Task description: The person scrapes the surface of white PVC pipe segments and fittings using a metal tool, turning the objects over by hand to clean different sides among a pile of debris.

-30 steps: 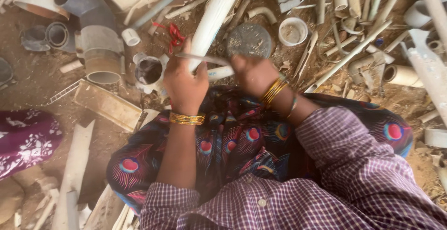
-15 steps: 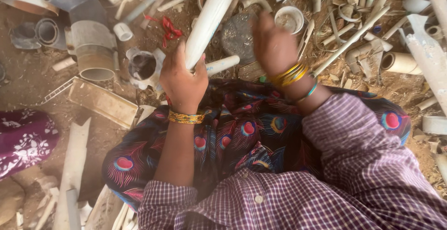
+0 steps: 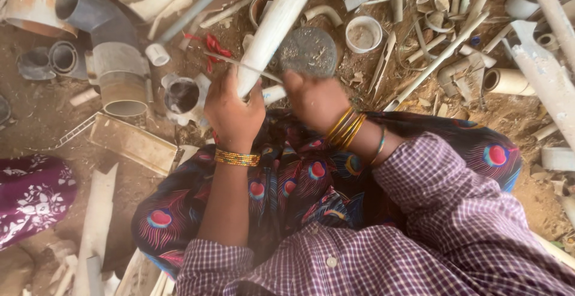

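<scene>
Hands: we see two — the left hand [image 3: 233, 109] and the right hand [image 3: 315, 97], both over the lap.
Left fingers: wrapped tight round the lower end of a white pipe [image 3: 272, 29].
Right fingers: curled shut near the pipe's foot; a thin blade [image 3: 242, 65] crosses the pipe there, and we cannot tell for sure that they hold it.
White pipe: one in hand, pale and dusty, tilted up toward the far edge of the ground, its top end open.
Bangles: one beaded band on the left wrist, several gold ones on the right — blurred, so we do not count them.
Grey elbows: two large fittings [image 3: 96, 14] at the far left corner, beside a rusty drum cut off by the frame.
Round lid: one grey disc [image 3: 308, 50] on the dirt just beyond the right hand.
White cup: one [image 3: 363, 34].
Loose pipes: a heap across the far right, too tangled to count.
</scene>
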